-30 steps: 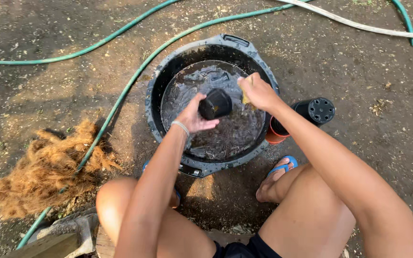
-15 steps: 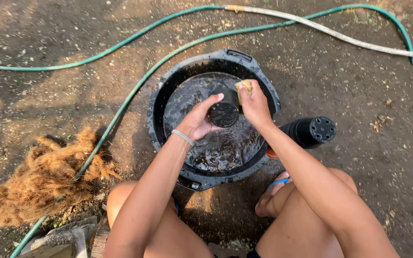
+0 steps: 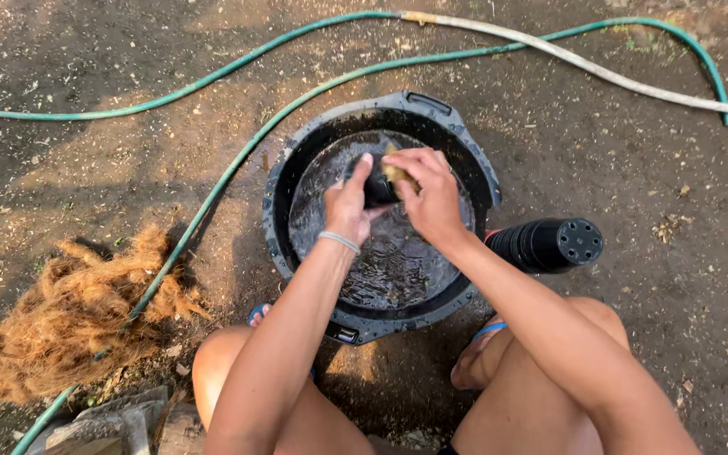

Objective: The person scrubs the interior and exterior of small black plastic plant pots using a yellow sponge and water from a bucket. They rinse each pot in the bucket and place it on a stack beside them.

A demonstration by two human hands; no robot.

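A black round tub holding water sits on the dirt in front of my knees. Over the water my left hand grips a small black pot. My right hand presses a yellowish sponge against that pot. Both hands meet above the middle of the tub. Most of the pot is hidden by my fingers.
A stack of black plastic pots lies on its side right of the tub. A pile of brown coconut fibre lies at the left. A green hose and a pale hose curve over the dirt. Stones sit by my left knee.
The view has shifted, so the tub sits lower in frame. My hands have closed in together around the small pot, and the sponge now rests on it.
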